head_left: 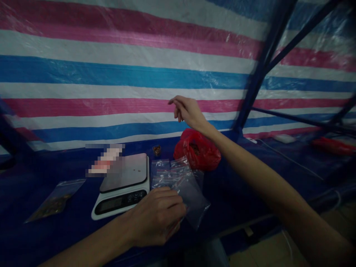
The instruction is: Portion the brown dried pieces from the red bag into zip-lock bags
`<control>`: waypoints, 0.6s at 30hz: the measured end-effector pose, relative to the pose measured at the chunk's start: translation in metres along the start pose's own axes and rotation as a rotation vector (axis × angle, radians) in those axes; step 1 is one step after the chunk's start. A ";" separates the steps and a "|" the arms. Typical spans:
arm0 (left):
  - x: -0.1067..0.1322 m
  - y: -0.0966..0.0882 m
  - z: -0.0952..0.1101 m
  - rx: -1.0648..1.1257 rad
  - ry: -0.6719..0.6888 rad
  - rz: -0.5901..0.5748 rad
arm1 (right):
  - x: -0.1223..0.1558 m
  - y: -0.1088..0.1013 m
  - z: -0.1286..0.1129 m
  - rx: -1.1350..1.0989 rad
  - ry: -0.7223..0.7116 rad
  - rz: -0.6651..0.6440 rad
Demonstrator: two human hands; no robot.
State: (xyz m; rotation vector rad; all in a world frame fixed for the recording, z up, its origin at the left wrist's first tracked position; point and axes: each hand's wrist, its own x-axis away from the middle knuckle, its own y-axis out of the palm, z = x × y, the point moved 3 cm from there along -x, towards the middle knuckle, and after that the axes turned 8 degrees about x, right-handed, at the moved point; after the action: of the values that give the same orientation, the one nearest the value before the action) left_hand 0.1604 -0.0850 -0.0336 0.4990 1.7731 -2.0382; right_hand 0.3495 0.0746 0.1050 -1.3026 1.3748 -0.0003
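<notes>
My left hand (162, 215) is curled low in front of the scale, at the left edge of a clear zip bag (193, 202). Its fingers are bent closed on the bag's edge, though the fingertips are partly hidden. More clear zip bags (161, 165) lie flat behind it. My right hand (187, 111) is raised above a red plastic bag (204, 152), its fingers loosely bent and apart, with nothing visible in them. Some brown contents show in the red bag's mouth. A white digital scale (125, 174) stands to the left, with a few tiny brown bits on its plate.
Left of the scale lies a filled zip bag (54, 202) with brownish pieces. A small cup of brown bits (157, 150) stands behind the clear bags. Blue metal posts (254, 81) rise at right before a striped sheet (125, 74). A white cable (289, 157) crosses the blue surface.
</notes>
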 end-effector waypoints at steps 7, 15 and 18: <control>0.000 0.000 0.001 -0.039 0.041 0.032 | 0.083 -0.019 0.032 -0.101 0.108 -0.081; -0.003 -0.025 -0.008 -0.183 0.087 0.155 | 0.118 0.020 0.056 0.374 0.006 -0.382; 0.000 -0.037 -0.013 -0.197 0.065 0.236 | 0.117 0.014 0.055 0.264 -0.069 -0.401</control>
State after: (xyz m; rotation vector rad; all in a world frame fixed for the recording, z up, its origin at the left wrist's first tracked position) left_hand 0.1419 -0.0681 -0.0039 0.6843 1.8323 -1.6864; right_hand 0.4143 0.0387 -0.0026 -1.3186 0.9978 -0.3936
